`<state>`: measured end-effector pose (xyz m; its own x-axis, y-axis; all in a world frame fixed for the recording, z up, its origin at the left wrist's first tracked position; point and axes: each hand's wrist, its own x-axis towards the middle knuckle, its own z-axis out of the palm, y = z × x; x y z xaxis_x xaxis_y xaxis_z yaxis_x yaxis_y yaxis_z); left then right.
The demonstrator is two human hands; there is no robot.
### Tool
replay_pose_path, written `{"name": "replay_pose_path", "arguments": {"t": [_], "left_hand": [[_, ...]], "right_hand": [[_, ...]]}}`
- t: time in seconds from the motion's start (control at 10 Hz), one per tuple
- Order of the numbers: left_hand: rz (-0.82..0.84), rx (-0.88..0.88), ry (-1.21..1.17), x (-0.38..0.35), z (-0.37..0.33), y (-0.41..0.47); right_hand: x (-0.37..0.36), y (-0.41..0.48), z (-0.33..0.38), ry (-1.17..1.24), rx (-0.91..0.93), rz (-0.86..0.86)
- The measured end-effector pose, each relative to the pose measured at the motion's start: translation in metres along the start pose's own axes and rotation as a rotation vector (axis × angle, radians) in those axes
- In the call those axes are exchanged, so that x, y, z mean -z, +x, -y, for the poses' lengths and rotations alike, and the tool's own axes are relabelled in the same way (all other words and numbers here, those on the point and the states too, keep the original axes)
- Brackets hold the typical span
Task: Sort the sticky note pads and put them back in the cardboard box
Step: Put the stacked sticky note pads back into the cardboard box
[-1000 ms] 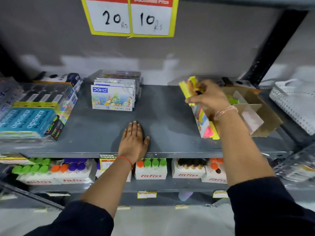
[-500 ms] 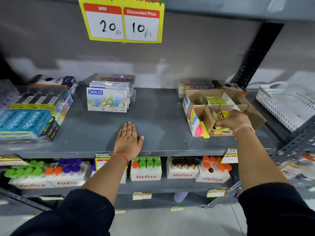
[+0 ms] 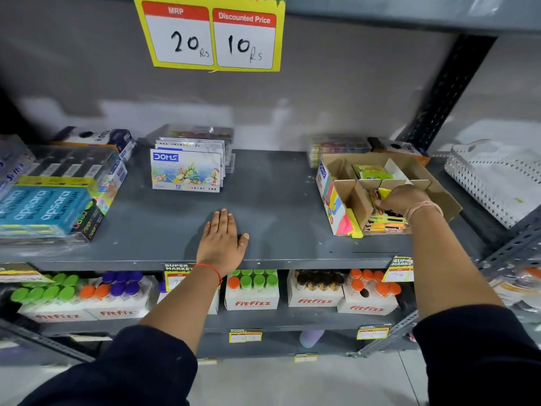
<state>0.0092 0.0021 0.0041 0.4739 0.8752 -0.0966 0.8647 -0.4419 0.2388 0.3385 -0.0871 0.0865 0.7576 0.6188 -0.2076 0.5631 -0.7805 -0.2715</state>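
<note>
An open cardboard box (image 3: 342,171) with cardboard dividers stands at the right of the grey shelf (image 3: 278,218). Its near compartment holds a stack of sticky note pads (image 3: 386,222) in yellow, orange and pink; a green pad (image 3: 370,171) lies in a far compartment. My right hand (image 3: 402,199) reaches into the near compartment, fingers closed on a yellow pad (image 3: 384,192) above the stack. My left hand (image 3: 224,237) lies flat, palm down, on the bare shelf at the middle, holding nothing.
A stack of DOMS colour boxes (image 3: 186,172) stands at the back middle. Apsara packs (image 3: 44,205) fill the left end. A white perforated basket (image 3: 494,183) sits right of the shelf post. Fitfizz bottle cartons (image 3: 251,291) line the shelf below. A price sign (image 3: 212,33) hangs above.
My right hand came down from above the box with yellow pads into the near compartment and stays there, shifted slightly. The left hand has not moved.
</note>
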Motion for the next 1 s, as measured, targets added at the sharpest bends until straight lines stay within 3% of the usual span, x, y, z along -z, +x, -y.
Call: {"name": "replay_pose_path", "arguments": {"t": [1.0], "left_hand": [[0.002, -0.005, -0.025, -0.001, 0.001, 0.000]], "right_hand": [[-0.006, -0.002, -0.018, 0.169, 0.035, -0.026]]}}
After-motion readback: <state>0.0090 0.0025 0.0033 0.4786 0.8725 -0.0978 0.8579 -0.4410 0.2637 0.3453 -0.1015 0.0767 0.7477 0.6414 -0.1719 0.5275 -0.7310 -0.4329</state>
